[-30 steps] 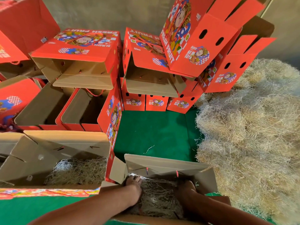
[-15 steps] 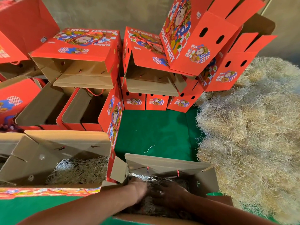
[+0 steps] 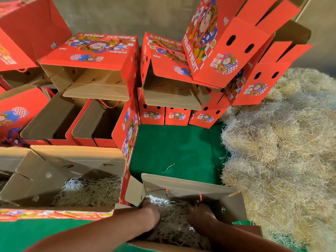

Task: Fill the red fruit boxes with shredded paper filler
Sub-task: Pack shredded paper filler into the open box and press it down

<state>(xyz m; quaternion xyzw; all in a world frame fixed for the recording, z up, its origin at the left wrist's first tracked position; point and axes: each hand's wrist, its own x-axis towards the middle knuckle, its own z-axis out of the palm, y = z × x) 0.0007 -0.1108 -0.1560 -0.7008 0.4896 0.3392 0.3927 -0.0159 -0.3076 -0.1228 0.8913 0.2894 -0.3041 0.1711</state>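
Note:
An open fruit box (image 3: 183,184) stands right in front of me with shredded paper filler (image 3: 174,220) inside. Both hands are down in it. My left hand (image 3: 151,210) presses on the filler at the box's left side, its fingers buried in the strands. At the right side my right hand (image 3: 198,211) presses into the filler too, fingers partly hidden. To the left, a second open box (image 3: 60,160) holds a layer of filler (image 3: 91,191). A big heap of loose filler (image 3: 283,151) lies on the right.
Red fruit boxes (image 3: 101,57) are stacked and tipped along the back, some open and showing bare cardboard insides (image 3: 52,119). Green floor covering (image 3: 174,148) shows between the boxes and the heap. A grey wall stands behind.
My right hand moved from the box's right side toward the middle, then back right. Both hands stay in the filler, working it down. The boxes have not moved.

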